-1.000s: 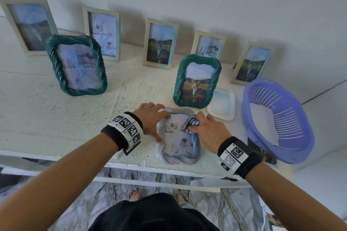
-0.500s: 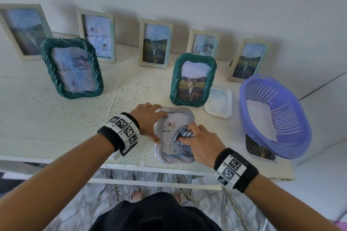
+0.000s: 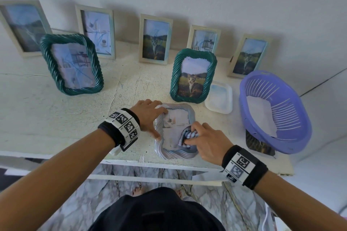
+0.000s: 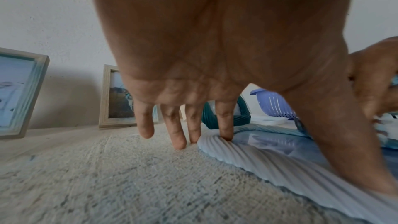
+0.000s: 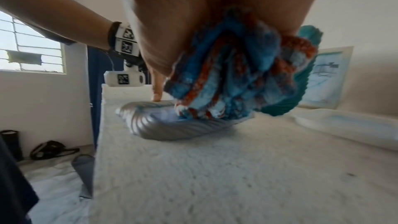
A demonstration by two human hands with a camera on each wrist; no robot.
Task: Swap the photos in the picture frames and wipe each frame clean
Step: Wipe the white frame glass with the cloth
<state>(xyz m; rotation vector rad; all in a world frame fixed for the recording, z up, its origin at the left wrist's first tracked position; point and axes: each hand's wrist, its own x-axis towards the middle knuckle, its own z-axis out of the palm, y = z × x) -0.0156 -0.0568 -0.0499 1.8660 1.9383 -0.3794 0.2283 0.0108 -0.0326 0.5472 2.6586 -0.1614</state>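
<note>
A pale blue ribbed frame (image 3: 169, 153) (image 4: 254, 152) (image 5: 172, 129) lies flat near the table's front edge, holding a photo of a room. My left hand (image 3: 150, 116) (image 4: 183, 125) rests with straight fingers on the frame's left rim, index tip on the far corner, thumb on the near side. My right hand (image 3: 202, 140) grips a bunched blue, white and orange cloth (image 3: 188, 135) (image 5: 232, 77) and presses it on the glass at the frame's lower right. Two green rope-edged frames stand behind, one at left (image 3: 71, 65), one with a cat photo (image 3: 193, 77).
Several beige frames (image 3: 155, 38) lean on the wall at the back. A purple basket (image 3: 274, 112) tilts at the right, over a dark photo (image 3: 259, 144). A white tray (image 3: 218, 99) lies next to the cat frame. The table's front edge (image 3: 131, 163) runs just under the blue frame.
My right hand has slid the cloth down the glass, from the frame's upper right toward its lower right corner. The left hand has stayed on the left rim.
</note>
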